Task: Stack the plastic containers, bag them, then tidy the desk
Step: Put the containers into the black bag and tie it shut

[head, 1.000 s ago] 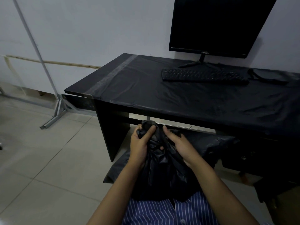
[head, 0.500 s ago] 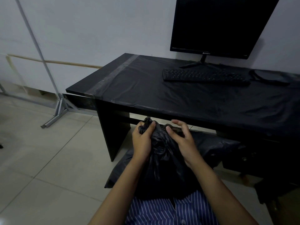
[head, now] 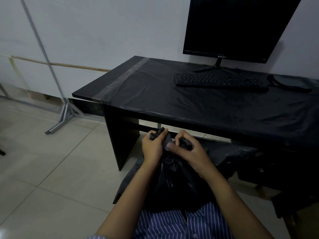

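Your tabletop (head: pixel 198 104) lies under black plastic sheeting, taped along its 9 o'clock end; a keyboard (head: pixel 219 81) and dark monitor (head: pixel 238 26) sit toward 1 o'clock, against a white wall above pale floor tiles (head: pixel 51 169). Since half a second ago, your right hand (head: pixel 188 149) has curled its formerly spread fingers onto the bag's neck. The black bag (head: pixel 172 180) stands upright at 6 o'clock in front of you, long axis vertical, neck pointing up. Your left hand (head: pixel 152 145) grips the twisted neck too.
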Motion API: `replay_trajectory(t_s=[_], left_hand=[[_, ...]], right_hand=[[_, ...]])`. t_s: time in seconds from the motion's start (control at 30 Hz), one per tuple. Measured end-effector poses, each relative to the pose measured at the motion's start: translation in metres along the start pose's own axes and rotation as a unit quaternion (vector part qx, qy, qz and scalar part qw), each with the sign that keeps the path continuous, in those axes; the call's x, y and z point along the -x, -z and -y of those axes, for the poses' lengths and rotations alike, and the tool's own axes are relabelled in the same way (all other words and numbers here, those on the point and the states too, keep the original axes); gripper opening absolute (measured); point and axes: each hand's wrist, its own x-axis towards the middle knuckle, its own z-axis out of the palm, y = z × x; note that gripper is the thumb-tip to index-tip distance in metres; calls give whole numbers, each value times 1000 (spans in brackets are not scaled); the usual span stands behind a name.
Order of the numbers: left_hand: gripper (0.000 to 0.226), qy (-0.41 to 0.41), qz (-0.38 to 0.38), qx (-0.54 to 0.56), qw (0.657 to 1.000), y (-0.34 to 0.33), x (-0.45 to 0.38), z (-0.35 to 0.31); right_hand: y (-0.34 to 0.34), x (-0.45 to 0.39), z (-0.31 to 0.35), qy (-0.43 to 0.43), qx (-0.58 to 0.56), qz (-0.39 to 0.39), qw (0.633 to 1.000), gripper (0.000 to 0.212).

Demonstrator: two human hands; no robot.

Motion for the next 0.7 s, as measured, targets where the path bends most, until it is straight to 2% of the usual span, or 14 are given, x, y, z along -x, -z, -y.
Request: replay_trajectory(t_s=[0.07,0.2,0.23,0.3,0.33,0.53,0.7], left_hand=[[37,25,9,-22,999,2,-2,-1],[29,70,82,-85,991,5,1,-11],[28,63,78,-102,990,5,2,-13],[52,12,51,-163,985,6,-1,-10],[56,-17,49,-188,981,6,-3,-6],[35,-90,82,-191,974,3,0,-4],[68,-138,77,-226,961,6,6,-1]], right_hand=[[0,0,-2,5,40,8,999,49],[-2,1,-4,47,50,-14,998,41],[-2,1,-5,55,52,-21,997,39],[-4,1,-6,64,48,-34,996,38],[-4,0,-7,64,44,-37,996,37],[1,-1,-11,42,2,-67,997,35],[5,-4,-9,29,-37,-96,994,34]])
